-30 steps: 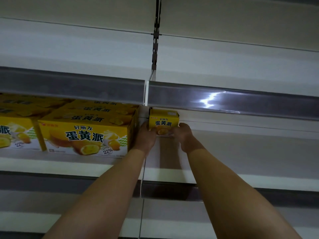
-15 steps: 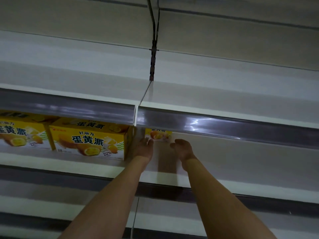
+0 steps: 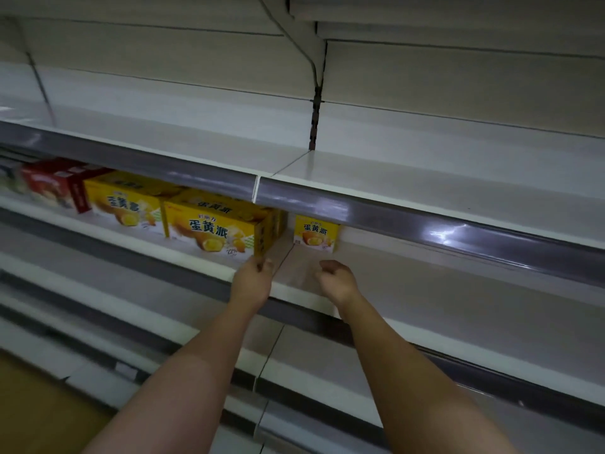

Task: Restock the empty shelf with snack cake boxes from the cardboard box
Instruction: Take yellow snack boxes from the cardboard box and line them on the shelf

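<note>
- Head view: the small yellow box [image 3: 315,233] stands end-on at the back of the shelf [image 3: 425,290], just right of the big yellow box [image 3: 212,229].
- It looks light, stiff cardboard; I'd take it by its two sides.
- My left hand [image 3: 253,281] touches the big box's corner; my right hand [image 3: 337,280] hangs loosely curled, holding nothing.

Two bare forearms are showing in the head view, rising from the bottom edge toward the shelf rail [image 3: 425,221]. No sleeves, watch, bracelet or gloves are showing on them. The left hand [image 3: 253,278] and the right hand [image 3: 337,280], both just below that rail, are wearing no rings that can be made out. The fingernails are looking short and unpainted.
</note>
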